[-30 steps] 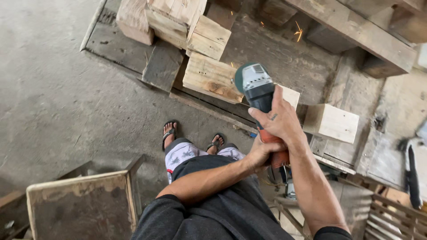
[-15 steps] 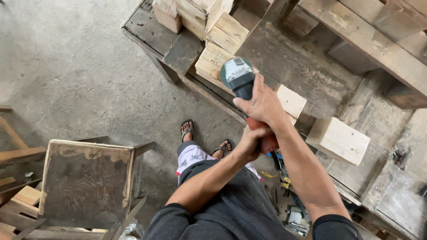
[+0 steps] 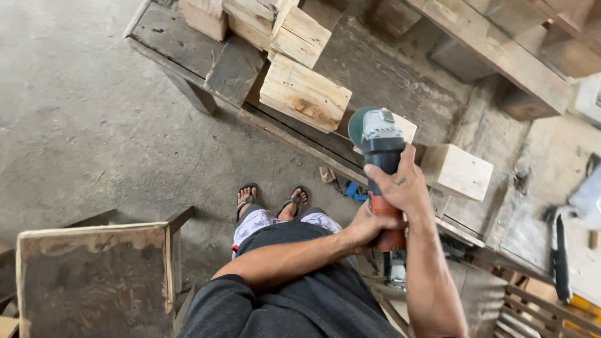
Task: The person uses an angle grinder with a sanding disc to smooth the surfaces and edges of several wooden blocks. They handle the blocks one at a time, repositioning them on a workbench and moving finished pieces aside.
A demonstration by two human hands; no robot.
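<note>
Since the frame half a second before, the view had swung right and downward: the grey and orange angle grinder point(image 3: 380, 169) sat further right in the frame, and the worn wooden-framed panel point(image 3: 94, 269) had slid toward the lower left corner. The grip on the tool looked unchanged.

The right hand point(image 3: 400, 188) was wrapped tight around the dark middle of the grinder's body, thumb and fingers pressed together on it. The left hand point(image 3: 366, 228) was closed around the orange rear end just below, so both hands clamped the one tool. The grinder stood right of centre in the frame, its grey head and green disc guard pointing up toward the rough plank workbench point(image 3: 388, 69).

Just beside the head, a pale square wooden block point(image 3: 456, 170) rested on the bench to the right. A larger pale wooden block point(image 3: 305, 92) lay up and to the left, with more stacked wooden blocks point(image 3: 250, 19) along the top edge.

Below the hands, two sandalled feet point(image 3: 272, 200) stood on the grey concrete floor point(image 3: 75, 112). A dark handled tool point(image 3: 559, 250) lay at the right edge.
</note>
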